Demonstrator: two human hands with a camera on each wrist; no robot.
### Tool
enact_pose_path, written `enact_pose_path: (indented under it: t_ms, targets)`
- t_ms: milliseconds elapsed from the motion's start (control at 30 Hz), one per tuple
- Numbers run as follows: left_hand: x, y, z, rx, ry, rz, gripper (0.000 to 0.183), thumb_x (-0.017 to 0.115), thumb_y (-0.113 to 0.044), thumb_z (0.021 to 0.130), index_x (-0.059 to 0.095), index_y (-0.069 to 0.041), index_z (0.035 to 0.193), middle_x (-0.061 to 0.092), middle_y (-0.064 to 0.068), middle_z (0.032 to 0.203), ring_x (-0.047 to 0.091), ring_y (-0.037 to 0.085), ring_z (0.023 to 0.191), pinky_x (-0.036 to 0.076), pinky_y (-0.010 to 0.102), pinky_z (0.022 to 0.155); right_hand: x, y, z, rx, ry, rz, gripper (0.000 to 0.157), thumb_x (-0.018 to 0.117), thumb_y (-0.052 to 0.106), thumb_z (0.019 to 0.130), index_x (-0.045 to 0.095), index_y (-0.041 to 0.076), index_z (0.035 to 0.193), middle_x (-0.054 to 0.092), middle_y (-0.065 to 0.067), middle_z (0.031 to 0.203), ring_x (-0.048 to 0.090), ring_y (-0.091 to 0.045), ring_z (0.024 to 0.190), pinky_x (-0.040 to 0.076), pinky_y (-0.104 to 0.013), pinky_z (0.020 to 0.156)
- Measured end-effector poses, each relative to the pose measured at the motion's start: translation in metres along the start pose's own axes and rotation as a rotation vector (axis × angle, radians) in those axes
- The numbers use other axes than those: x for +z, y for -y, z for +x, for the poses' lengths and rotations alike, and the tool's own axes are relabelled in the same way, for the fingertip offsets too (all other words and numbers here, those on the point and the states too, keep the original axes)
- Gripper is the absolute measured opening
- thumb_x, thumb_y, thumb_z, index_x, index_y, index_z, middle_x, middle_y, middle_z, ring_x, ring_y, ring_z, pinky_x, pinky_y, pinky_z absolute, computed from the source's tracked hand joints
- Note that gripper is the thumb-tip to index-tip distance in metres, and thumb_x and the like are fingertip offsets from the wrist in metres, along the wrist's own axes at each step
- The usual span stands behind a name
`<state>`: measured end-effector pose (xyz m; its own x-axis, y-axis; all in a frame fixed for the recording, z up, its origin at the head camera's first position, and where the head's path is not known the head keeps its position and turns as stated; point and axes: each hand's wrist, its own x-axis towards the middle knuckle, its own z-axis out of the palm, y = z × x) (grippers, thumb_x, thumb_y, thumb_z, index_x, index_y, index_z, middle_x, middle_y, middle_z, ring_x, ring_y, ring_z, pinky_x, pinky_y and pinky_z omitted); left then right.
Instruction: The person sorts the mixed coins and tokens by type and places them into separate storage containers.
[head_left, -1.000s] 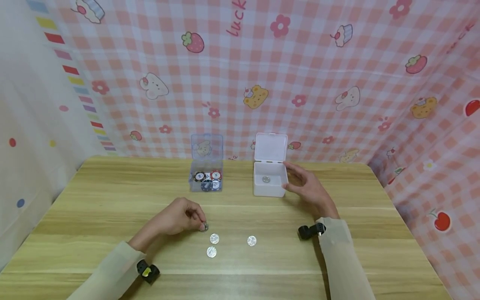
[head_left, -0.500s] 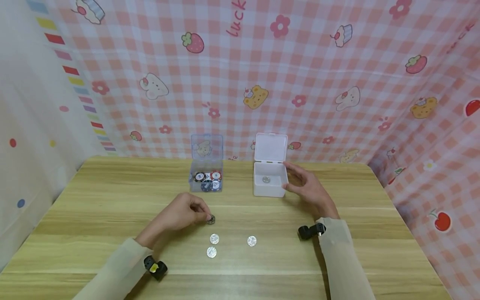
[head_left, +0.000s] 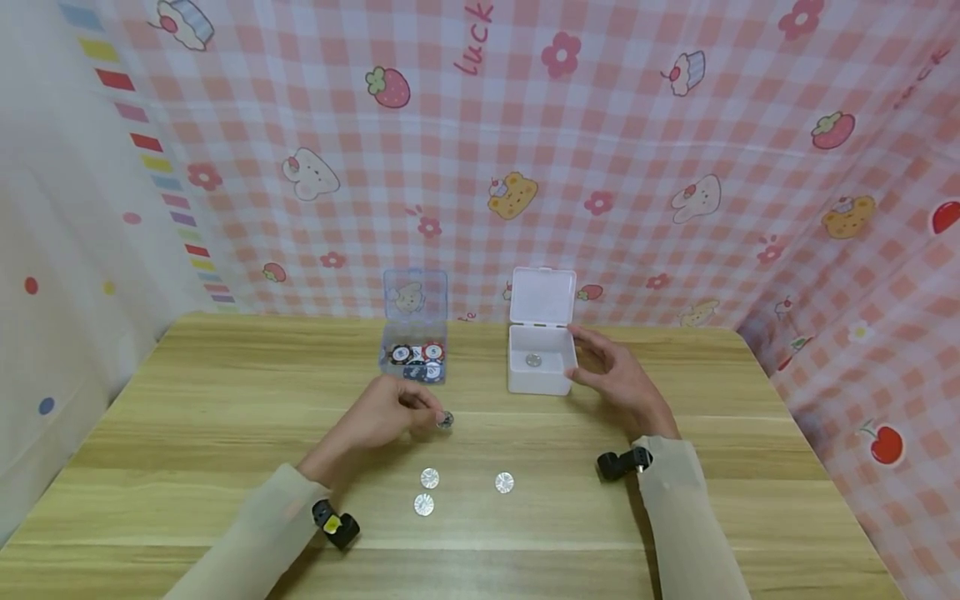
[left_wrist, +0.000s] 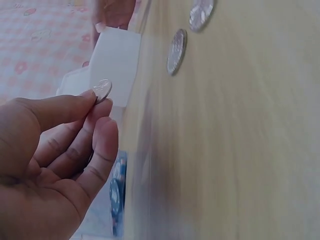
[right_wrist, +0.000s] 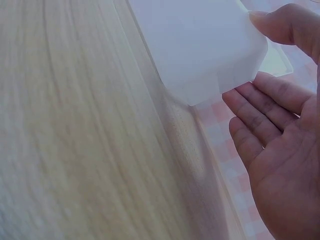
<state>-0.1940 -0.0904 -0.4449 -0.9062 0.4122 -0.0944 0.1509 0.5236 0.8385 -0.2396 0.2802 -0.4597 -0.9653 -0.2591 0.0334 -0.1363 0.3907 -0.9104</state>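
Observation:
My left hand (head_left: 390, 412) pinches a silver coin (left_wrist: 103, 89) between thumb and fingertips, raised over the table in front of the two boxes. My right hand (head_left: 615, 371) grips the right side of a small white plastic box (head_left: 540, 382), thumb at its front corner and index finger at its back corner. The box's lid (head_left: 542, 297) stands up at the back, and one coin (head_left: 533, 360) lies inside. On the table, two coins lie one before the other, the farther coin (head_left: 429, 478) and the nearer coin (head_left: 423, 505); another coin (head_left: 505, 482) lies to their right.
Left of the white box stands a clear bluish box (head_left: 386, 364) with its lid up, holding several poker chips (head_left: 432, 352). Both stand near the back of the wooden table (head_left: 540, 550). A pink checked cloth (head_left: 450, 142) hangs behind.
My left hand has moved right and away from me, carrying the pinched coin from beside the coins on the table towards the white box. My right hand has stayed at the box.

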Motion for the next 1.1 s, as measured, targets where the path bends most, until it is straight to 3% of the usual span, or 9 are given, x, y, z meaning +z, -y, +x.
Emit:
enact_pose_path:
  t_ms: [367,700,933,1100]
  targets:
    - [0.012,-0.009,0.018,0.008,-0.053,-0.11,0.005,0.072,-0.026,0.083,0.074,-0.021,0.081,0.071,0.005,0.08,0.063,0.02,0.071,0.051,0.028,0.059,0.0,0.0,-0.001,0.012,-0.005,-0.013,0.067,0.071,0.022,0.084,0.039,0.025,0.143,0.044,-0.002,0.144,0.03,-0.022,0.139,0.025,-0.047,0.115]
    - [0.019,-0.029,0.038,-0.036,-0.103,-0.225,0.008,0.072,-0.023,0.083,0.073,-0.016,0.085,0.071,0.013,0.083,0.068,0.031,0.075,0.058,0.037,0.065,-0.001,-0.002,0.0,0.005,-0.004,-0.003,0.066,0.071,0.021,0.085,0.04,0.025,0.143,0.044,-0.004,0.144,0.029,-0.024,0.14,0.024,-0.049,0.115]
    - [0.029,-0.039,0.055,0.009,-0.13,-0.276,0.007,0.072,-0.021,0.083,0.074,-0.013,0.083,0.072,0.01,0.081,0.067,0.031,0.074,0.058,0.045,0.069,-0.002,-0.001,0.0,0.019,-0.002,-0.007,0.065,0.07,0.02,0.085,0.041,0.026,0.142,0.042,-0.001,0.145,0.03,-0.023,0.139,0.024,-0.047,0.115]
    - [0.034,-0.048,0.065,0.001,-0.134,-0.325,0.01,0.071,-0.02,0.083,0.073,-0.01,0.086,0.072,0.008,0.081,0.066,0.04,0.08,0.057,0.049,0.073,-0.002,-0.001,0.0,0.018,-0.001,-0.007,0.065,0.07,0.021,0.085,0.04,0.028,0.142,0.043,0.0,0.145,0.031,-0.022,0.139,0.025,-0.047,0.115]
